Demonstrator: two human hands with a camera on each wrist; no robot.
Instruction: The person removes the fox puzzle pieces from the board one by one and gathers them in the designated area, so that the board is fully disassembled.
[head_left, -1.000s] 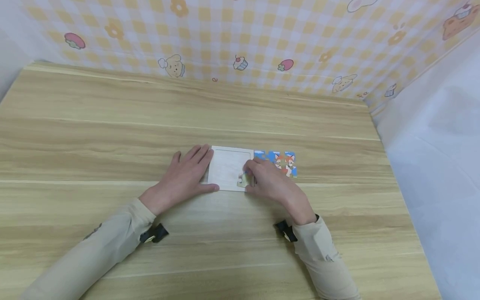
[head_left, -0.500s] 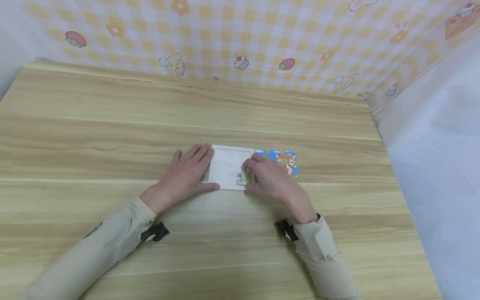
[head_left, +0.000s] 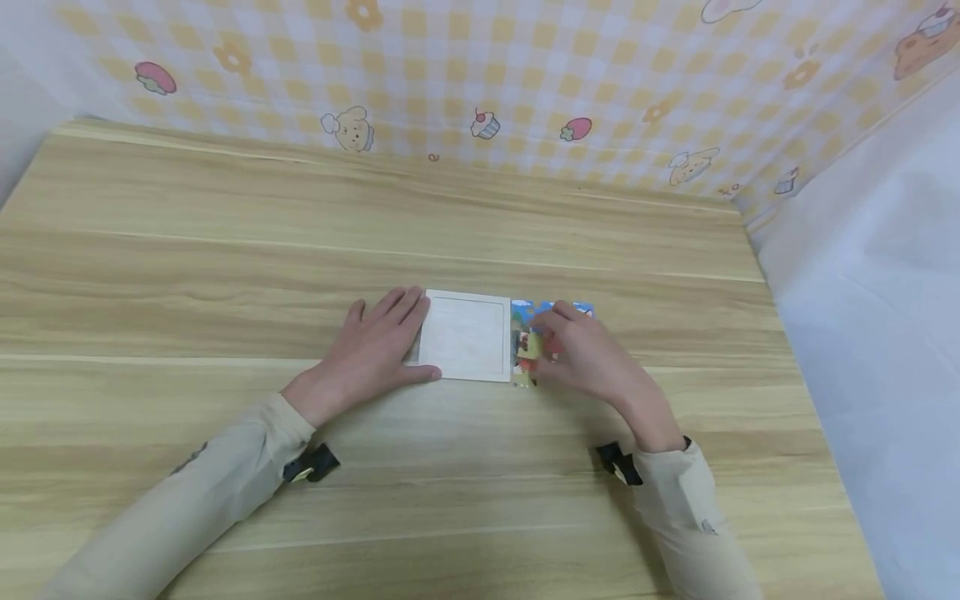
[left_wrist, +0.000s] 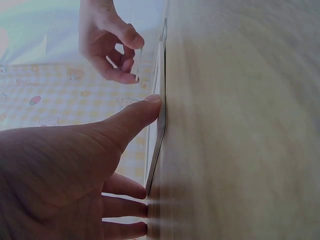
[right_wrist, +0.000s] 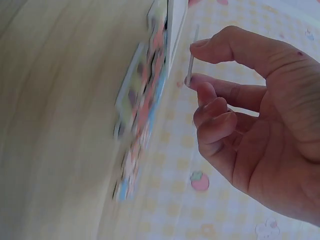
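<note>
My left hand (head_left: pixel 363 354) rests with extended fingers and thumb along the left side of a square white puzzle tray (head_left: pixel 465 335), whose recess is bare. Between thumb and index finger, my right hand (head_left: pixel 596 354) pinches a thin jigsaw piece (head_left: pixel 531 344), held above the table just right of the tray. From the right wrist the held jigsaw piece (right_wrist: pixel 192 62) shows edge-on, with the other fingers curled toward the palm. Colourful loose puzzle pieces (head_left: pixel 522 311) with blue sky and animal pictures lie beside the tray, partly hidden under the right hand.
The wooden table (head_left: pixel 262 275) extends all around the tray. A yellow checked cloth (head_left: pixel 420 75) hangs behind its back edge, and a white sheet (head_left: pixel 862 333) hangs at the right. Black straps with small devices (head_left: pixel 311 463) sit at both wrists.
The right hand has lifted the puzzle piece from the tray's lower right corner and carried it right, over the loose pieces. The left hand stays on the tray.
</note>
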